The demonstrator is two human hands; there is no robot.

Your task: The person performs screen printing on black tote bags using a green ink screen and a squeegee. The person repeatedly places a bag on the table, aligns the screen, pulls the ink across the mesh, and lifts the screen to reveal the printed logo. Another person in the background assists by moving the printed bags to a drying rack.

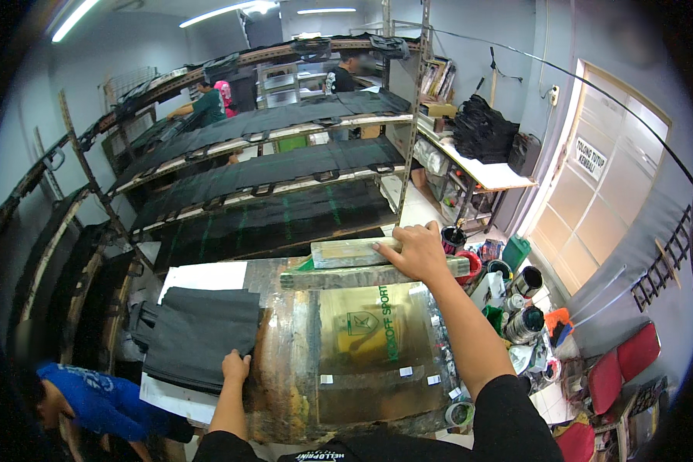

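A screen-printing frame (454,308) lies on the worktable before me, its mesh marked with a green emblem and lettering. Along its far wooden bar rests a squeegee (346,252) with a pale wooden handle and green ink at its left end. My right hand (420,252) is closed over the squeegee's right end. On the left is a stack of flat black fabric bags (200,335), handles pointing left. My left hand (236,366) pinches the near right edge of that stack; how many layers it grips is hidden.
Drying racks (266,165) with black fabric pieces stand across the far side. Ink cans (525,323) crowd the floor at right, near red chairs (624,366). A person in blue (108,400) bends at lower left; two people work behind the racks.
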